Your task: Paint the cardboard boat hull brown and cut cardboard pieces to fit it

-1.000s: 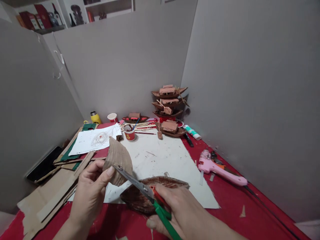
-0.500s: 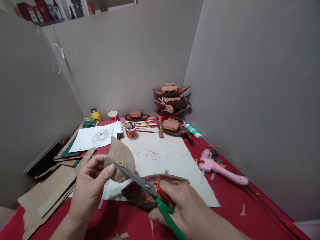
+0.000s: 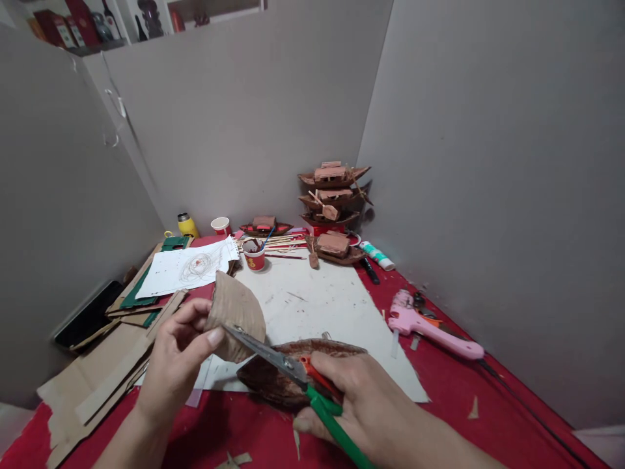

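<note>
A curved piece of ribbed brown cardboard (image 3: 239,306) is pinched at its left edge between the thumb and fingers of my left hand (image 3: 183,348). My right hand (image 3: 359,404) grips a pair of scissors (image 3: 278,358) with green and orange handles. The blades lie across the cardboard near my left thumb; their tips touch it or nearly so. Under the scissors rests a dark brown model boat hull (image 3: 263,384), partly covered by the blades and my right hand.
Finished model boats (image 3: 332,176) are stacked at the back, near a paint cup (image 3: 254,257). At right lies a pink glue gun (image 3: 430,329) with its cord. Cardboard scraps (image 3: 102,365) and a drawing sheet (image 3: 166,273) lie left; white paper (image 3: 317,299) covers the middle.
The cardboard piece has dipped and turned slightly in my left hand. The scissors stay against it, with their handles a little lower and farther right.
</note>
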Motion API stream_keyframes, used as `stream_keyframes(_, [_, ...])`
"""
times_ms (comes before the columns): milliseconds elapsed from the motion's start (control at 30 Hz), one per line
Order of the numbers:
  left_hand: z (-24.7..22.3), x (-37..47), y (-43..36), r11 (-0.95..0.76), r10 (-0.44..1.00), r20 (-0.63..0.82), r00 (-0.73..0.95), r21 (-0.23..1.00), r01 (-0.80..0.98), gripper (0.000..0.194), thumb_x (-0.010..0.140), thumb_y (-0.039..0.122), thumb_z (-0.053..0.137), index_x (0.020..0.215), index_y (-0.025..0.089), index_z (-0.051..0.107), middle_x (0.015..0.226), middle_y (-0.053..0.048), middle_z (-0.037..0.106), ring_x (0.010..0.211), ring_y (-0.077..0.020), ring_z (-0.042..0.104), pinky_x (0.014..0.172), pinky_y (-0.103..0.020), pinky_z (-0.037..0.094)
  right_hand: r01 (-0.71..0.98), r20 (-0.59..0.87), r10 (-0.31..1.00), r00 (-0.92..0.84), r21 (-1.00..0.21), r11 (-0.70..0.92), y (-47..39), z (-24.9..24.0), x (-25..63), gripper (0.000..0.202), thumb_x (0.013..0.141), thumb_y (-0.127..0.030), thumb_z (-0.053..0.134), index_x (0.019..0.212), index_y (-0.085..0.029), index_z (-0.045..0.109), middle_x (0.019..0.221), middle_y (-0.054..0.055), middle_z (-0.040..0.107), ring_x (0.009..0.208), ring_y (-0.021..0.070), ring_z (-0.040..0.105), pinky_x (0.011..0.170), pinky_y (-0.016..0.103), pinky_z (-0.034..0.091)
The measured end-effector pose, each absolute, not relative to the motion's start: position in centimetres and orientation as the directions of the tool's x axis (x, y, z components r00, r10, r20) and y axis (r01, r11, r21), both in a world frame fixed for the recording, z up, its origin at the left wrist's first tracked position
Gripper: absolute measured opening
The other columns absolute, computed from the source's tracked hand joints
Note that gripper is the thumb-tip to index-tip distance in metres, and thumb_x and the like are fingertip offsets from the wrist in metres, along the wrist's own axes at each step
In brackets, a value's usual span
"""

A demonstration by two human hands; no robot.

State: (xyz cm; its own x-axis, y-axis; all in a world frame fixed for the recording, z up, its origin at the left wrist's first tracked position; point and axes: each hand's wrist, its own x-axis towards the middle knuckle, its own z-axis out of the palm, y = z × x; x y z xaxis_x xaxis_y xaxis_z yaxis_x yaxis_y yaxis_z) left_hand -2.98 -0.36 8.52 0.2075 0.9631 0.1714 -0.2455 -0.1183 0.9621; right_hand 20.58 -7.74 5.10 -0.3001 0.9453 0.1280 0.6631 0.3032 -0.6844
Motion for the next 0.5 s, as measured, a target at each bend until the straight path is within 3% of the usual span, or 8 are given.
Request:
stream_keyframes(100, [8.9, -3.3, 0.0, -0.010, 0.966, 0.075, 0.248, 0.967, -0.256, 0.029, 0.065, 0.038, 0.081, 0.083, 0.016, 0.076, 0.075, -0.003, 0.071, 0.071, -0.0173, 0.065, 0.066, -0.023, 0.053, 0.739, 0.122, 0.950, -0.286, -0.604, 0.300, -7.8, 5.0, 20.9, 0.047, 0.076, -0.065, 0.065, 0.068, -0.021, 0.051, 0.062, -0.003, 0.055, 0.054, 0.0129, 0.042, 0.053, 0.025, 0.030])
stream_keyframes(200, [8.8, -3.6, 0.4, 0.092, 0.959, -0.049, 0.278, 0.985, -0.143, 0.023, 0.069, 0.037, 0.078, 0.077, 0.016, 0.075, 0.064, -0.001, 0.068, 0.061, -0.0144, 0.061, 0.058, -0.021, 0.049, 0.817, 0.127, 0.956, -0.265, -0.497, 0.293, -8.0, 5.0, 21.1, 0.050, 0.074, -0.068, 0.066, 0.068, -0.021, 0.052, 0.061, -0.002, 0.058, 0.054, 0.0140, 0.045, 0.053, 0.026, 0.026])
stream_keyframes(300, [8.4, -3.9, 0.8, 0.065, 0.928, -0.054, 0.369, 0.998, -0.017, 0.024, 0.078, 0.037, 0.071, 0.070, 0.014, 0.070, 0.058, 0.000, 0.061, 0.052, -0.0108, 0.052, 0.051, -0.020, 0.042, 0.865, 0.132, 0.964, -0.233, -0.425, 0.267, -8.2, 5.3, 21.2, 0.049, 0.074, -0.068, 0.065, 0.068, -0.021, 0.053, 0.062, 0.000, 0.061, 0.054, 0.0152, 0.047, 0.052, 0.027, 0.023])
stream_keyframes(500, [8.0, -4.0, 0.8, -0.089, 0.932, 0.062, 0.356, 0.994, 0.061, 0.036, 0.082, 0.044, 0.067, 0.061, 0.016, 0.056, 0.054, 0.005, 0.044, 0.048, -0.0079, 0.038, 0.045, -0.019, 0.034, 0.809, 0.020, 0.974, -0.226, -0.553, 0.199, -8.5, 6.9, 21.4, 0.036, 0.073, -0.055, 0.074, 0.075, -0.022, 0.061, 0.073, -0.001, 0.068, 0.061, 0.0152, 0.053, 0.055, 0.024, 0.031])
